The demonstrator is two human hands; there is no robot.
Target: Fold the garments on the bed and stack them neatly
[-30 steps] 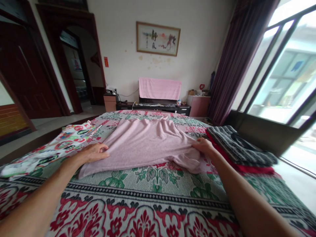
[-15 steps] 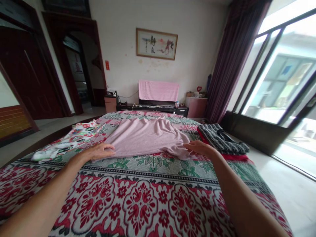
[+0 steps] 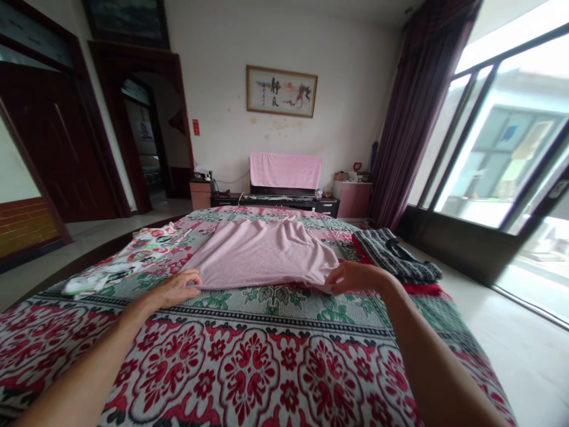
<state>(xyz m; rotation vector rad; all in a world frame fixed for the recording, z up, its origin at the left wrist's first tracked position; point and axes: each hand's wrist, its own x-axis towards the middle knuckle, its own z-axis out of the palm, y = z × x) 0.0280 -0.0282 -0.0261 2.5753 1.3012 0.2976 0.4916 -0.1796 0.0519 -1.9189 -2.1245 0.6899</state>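
Observation:
A pale pink garment (image 3: 262, 252) lies spread on the patterned bedspread (image 3: 253, 367), with folds toward its far edge and right side. I cannot make out its exact kind. At its near left corner my left hand (image 3: 178, 288) is closed, the fingers curled on the hem. My right hand (image 3: 355, 277) pinches the near right corner, thumb and fingers pressed together on the cloth. Between the two hands the near hem runs fairly straight, close to the bedspread.
White garments with colourful prints (image 3: 137, 255) lie to the left. On the right, a black-and-white knitted garment (image 3: 395, 255) rests on red cloth (image 3: 418, 289). Beyond the bed stands a low cabinet (image 3: 326, 206) below a pink cloth cover (image 3: 284, 171). Glass doors (image 3: 502, 142) line the right side.
My right hand has closed on the near right corner and moved slightly left. My left hand's fingers have curled in on the left corner. The near hem is now straighter and less bunched.

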